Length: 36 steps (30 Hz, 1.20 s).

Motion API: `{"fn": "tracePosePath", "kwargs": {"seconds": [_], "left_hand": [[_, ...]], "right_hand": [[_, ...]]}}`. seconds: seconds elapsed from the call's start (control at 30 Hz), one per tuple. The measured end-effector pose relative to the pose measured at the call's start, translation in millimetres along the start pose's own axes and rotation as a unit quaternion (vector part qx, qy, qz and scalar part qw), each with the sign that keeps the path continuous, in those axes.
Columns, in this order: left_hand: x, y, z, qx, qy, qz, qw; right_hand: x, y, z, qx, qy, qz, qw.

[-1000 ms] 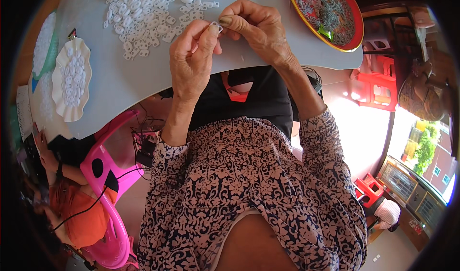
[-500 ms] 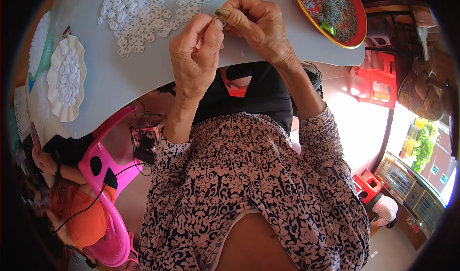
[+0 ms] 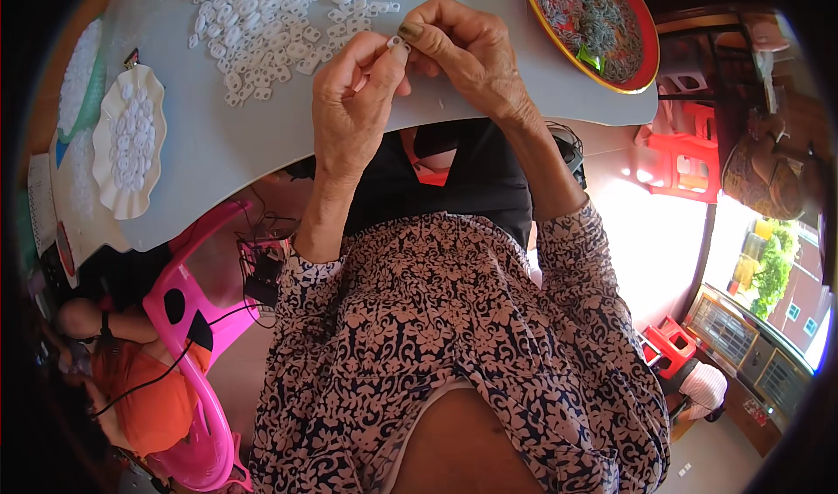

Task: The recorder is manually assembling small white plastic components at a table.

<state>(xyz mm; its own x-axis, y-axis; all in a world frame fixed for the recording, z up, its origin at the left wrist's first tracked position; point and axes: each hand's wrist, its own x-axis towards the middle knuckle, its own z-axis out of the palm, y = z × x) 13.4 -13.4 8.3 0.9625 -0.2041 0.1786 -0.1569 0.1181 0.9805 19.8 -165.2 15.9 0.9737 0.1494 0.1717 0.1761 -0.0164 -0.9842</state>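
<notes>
Over the near part of the grey table (image 3: 218, 154), my two hands meet at the fingertips. My left hand (image 3: 353, 101) is closed, pinching a small white plastic piece (image 3: 397, 42) with a hole in it between thumb and forefinger. Closed too, my right hand (image 3: 476, 62) has its thumb and forefinger pressed together right beside that piece. Whatever is between the right fingertips is too small or hidden to make out. Just beyond and left of my hands spreads a heap of similar white plastic pieces (image 3: 253, 31).
A cream scalloped dish (image 3: 131, 208) at the left holds more white pieces, beside a green container (image 3: 94, 92). At the far right stands a red tray (image 3: 650, 36) of small grey metal pieces (image 3: 602, 18). Another person in orange (image 3: 153, 398) sits left by a pink chair (image 3: 175, 298).
The white piece now shows more plainly at my left fingertips. My hands stay together with little movement. The whole view has shifted slightly, and the other person's arm at the left has moved.
</notes>
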Motion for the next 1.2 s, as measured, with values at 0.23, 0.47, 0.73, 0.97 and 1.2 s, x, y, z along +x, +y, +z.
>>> {"fn": "tracePosePath", "kwargs": {"seconds": [0.23,0.47,0.73,0.97,1.2], "left_hand": [[0.9,-0.1,2.7,0.006,-0.002,0.025,1.0],[0.5,0.1,5.3,0.039,0.018,0.028,0.999],[-2.3,2.0,2.9,0.01,0.023,-0.003,1.0],[3.7,17.5,-12.1,0.165,0.024,0.072,0.983],[50.5,7.0,-10.8,0.362,0.032,0.214,0.907]], "right_hand": [[0.7,-2.7,2.5,-0.007,0.021,0.029,0.999],[1.4,-2.6,3.1,-0.034,0.017,0.001,0.999],[0.6,-4.3,3.6,-0.029,-0.015,0.003,0.999],[-8.9,-5.6,-1.6,0.073,0.041,0.02,0.996],[-18.9,1.6,-9.3,0.11,0.093,0.039,0.989]]}}
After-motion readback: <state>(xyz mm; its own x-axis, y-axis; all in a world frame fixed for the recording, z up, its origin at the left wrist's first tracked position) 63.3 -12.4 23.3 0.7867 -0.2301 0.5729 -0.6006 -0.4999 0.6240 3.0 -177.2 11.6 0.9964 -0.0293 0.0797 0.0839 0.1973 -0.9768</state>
